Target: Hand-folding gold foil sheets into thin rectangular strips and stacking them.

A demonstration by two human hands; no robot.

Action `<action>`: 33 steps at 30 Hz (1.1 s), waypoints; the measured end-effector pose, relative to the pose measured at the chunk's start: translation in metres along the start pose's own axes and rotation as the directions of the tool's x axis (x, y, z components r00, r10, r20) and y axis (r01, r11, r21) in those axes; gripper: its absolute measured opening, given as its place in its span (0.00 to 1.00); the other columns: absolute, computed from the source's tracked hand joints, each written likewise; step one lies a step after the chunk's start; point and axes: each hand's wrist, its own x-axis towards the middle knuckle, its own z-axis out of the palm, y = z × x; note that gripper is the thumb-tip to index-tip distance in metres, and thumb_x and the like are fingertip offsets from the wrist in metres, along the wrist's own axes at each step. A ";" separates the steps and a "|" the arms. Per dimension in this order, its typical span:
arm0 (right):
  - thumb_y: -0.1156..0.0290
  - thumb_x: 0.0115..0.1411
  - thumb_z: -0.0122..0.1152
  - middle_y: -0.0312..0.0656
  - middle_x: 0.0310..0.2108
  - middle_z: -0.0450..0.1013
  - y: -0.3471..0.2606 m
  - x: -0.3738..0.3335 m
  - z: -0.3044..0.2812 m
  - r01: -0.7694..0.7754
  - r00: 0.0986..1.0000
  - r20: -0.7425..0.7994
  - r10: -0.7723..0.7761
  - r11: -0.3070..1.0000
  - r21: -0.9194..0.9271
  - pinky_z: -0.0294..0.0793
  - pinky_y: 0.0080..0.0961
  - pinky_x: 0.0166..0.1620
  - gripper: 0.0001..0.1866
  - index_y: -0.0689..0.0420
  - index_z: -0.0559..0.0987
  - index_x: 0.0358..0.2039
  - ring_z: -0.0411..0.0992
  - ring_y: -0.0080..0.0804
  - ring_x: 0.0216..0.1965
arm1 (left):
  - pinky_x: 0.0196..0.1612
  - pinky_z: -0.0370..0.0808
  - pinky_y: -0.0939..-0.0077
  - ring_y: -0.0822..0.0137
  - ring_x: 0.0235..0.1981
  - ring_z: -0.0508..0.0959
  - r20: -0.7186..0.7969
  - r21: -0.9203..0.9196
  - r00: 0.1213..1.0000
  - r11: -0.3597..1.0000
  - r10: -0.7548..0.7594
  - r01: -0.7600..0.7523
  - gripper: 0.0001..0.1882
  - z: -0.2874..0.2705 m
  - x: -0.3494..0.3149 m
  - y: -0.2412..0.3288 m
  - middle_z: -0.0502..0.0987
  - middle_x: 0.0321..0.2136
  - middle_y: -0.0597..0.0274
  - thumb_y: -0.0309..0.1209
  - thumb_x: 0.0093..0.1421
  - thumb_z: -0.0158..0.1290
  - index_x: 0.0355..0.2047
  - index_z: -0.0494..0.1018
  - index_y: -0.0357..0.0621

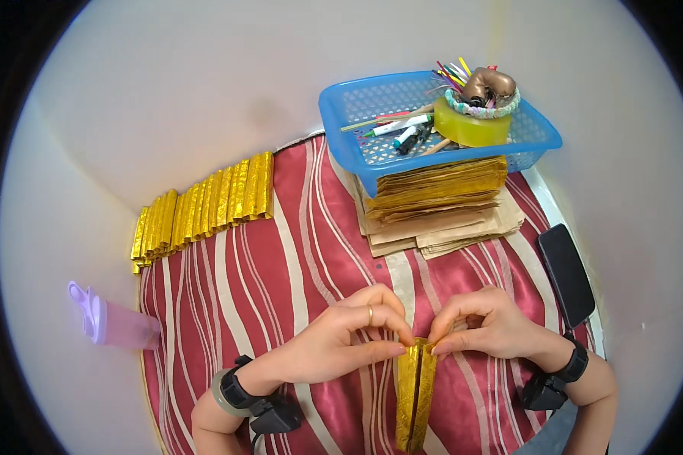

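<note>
Here we are near the near edge of the cloth (254,250), right of its middle, where a gold strip (407,402) lies with its length running toward us and a dark gap down its face. Our left hand (363,327) pinches its far left corner, our right hand (484,326) its far right, both clamped between thumb and fingers. To fold this well, we'd want light, matched pressure and both long sides parallel (foil like this probably remembers every stray crease). The near end lies unheld, so it could twist. Over by the cloth's far left corner, the rolls (224,197) offer us a width to match
</note>
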 end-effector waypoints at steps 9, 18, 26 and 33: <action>0.78 0.61 0.62 0.42 0.33 0.79 0.005 -0.001 -0.002 -0.018 1.000 -0.008 0.019 0.993 0.118 0.79 0.18 0.39 0.08 0.67 0.78 0.39 0.79 0.24 0.35 | 0.40 0.67 0.80 0.74 0.38 0.69 -0.022 0.048 0.998 0.997 0.055 -0.054 0.10 0.001 0.004 -0.006 0.69 0.35 0.69 0.25 0.55 0.62 0.38 0.78 0.46; 0.75 0.62 0.61 0.42 0.32 0.79 0.002 0.005 0.000 -0.063 0.998 0.012 0.062 0.996 0.069 0.80 0.18 0.38 0.08 0.67 0.80 0.39 0.79 0.24 0.33 | 0.44 0.66 0.74 0.70 0.39 0.68 -0.020 0.057 0.993 0.992 0.115 -0.114 0.08 -0.003 0.006 -0.011 0.70 0.34 0.68 0.23 0.54 0.62 0.36 0.79 0.44; 0.76 0.62 0.61 0.41 0.32 0.79 0.002 0.005 0.001 -0.046 0.999 -0.001 0.046 0.992 0.117 0.79 0.18 0.38 0.08 0.67 0.79 0.38 0.78 0.23 0.34 | 0.45 0.65 0.75 0.70 0.41 0.68 0.026 -0.099 0.998 0.993 0.060 -0.057 0.06 -0.001 0.006 -0.010 0.69 0.35 0.68 0.22 0.57 0.59 0.35 0.78 0.43; 0.76 0.61 0.62 0.41 0.32 0.79 0.002 0.005 0.000 -0.042 0.999 0.007 0.041 0.996 0.079 0.80 0.18 0.38 0.07 0.66 0.79 0.38 0.78 0.23 0.33 | 0.46 0.64 0.75 0.70 0.41 0.66 0.030 -0.028 0.995 0.995 0.093 -0.092 0.04 -0.003 0.006 -0.011 0.68 0.35 0.68 0.23 0.58 0.58 0.34 0.77 0.43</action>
